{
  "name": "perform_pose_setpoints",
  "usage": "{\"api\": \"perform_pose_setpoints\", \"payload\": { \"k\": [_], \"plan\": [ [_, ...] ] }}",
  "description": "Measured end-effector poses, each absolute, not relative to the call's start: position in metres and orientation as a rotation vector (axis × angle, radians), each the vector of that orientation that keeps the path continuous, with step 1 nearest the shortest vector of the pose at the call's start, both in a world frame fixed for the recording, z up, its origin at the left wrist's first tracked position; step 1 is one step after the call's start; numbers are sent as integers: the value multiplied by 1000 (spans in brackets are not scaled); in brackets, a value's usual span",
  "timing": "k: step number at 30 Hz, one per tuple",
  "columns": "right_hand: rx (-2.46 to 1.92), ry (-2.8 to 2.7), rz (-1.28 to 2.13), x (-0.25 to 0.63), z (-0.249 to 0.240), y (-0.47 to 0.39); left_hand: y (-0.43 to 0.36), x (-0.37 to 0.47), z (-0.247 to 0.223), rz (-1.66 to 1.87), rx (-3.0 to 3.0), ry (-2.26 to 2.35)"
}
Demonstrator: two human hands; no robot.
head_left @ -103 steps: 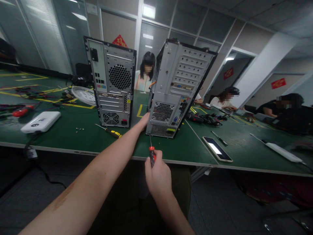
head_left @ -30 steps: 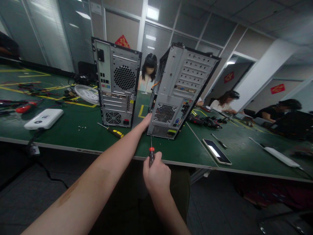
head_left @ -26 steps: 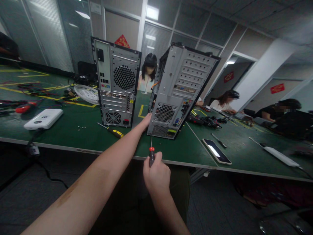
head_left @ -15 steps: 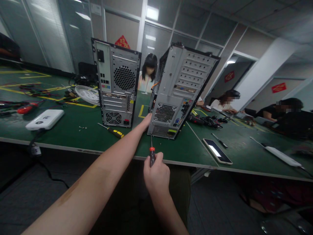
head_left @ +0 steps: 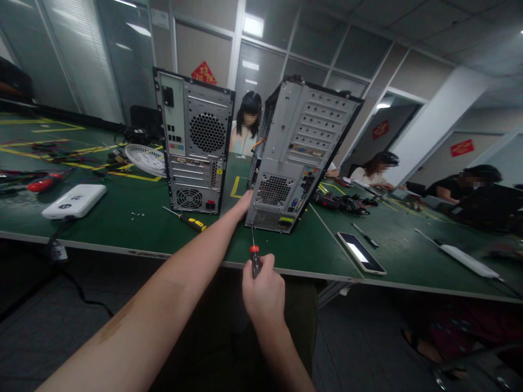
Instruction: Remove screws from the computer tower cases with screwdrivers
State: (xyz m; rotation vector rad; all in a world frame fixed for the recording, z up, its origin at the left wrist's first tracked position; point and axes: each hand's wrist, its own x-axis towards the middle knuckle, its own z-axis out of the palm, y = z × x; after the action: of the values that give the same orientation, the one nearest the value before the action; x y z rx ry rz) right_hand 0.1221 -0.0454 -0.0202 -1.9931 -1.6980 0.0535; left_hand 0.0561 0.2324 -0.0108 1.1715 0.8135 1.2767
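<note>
My right hand (head_left: 265, 286) is closed round the dark handle of a screwdriver (head_left: 255, 256) with a red collar. Its shaft points up and away, and the tip meets the lower left corner of the right-hand computer case (head_left: 300, 158), whose grey back faces me. My left hand (head_left: 245, 202) reaches to the left side of that case near its bottom; its fingers are hidden behind the case's edge. A second computer case (head_left: 196, 147) stands upright to the left. Between that case and the table's front edge lies a yellow and black screwdriver (head_left: 192, 222).
Several loose screws (head_left: 138, 214) and a white power bank (head_left: 74, 201) with a cable lie at the left of the green table (head_left: 122, 234). A phone (head_left: 361, 253), a pen (head_left: 365, 235) and a white stick-shaped tool (head_left: 466, 258) lie right. Other people sit across the table.
The view has shifted very slightly. My right hand has turned a little on the screwdriver's handle; the tip stays at the case's lower corner and my left hand keeps its place.
</note>
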Motion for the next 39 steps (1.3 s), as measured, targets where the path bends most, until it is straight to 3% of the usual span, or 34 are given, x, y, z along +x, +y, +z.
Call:
{"api": "perform_pose_setpoints", "payload": {
  "k": [17,39],
  "plan": [
    [-1719,-1454,50,246,34,-69,235,57,-14,1288,1157,810],
    [-1716,-1502,154,252,31,-61,238,57,-16,1289,1129,835]
  ]
}}
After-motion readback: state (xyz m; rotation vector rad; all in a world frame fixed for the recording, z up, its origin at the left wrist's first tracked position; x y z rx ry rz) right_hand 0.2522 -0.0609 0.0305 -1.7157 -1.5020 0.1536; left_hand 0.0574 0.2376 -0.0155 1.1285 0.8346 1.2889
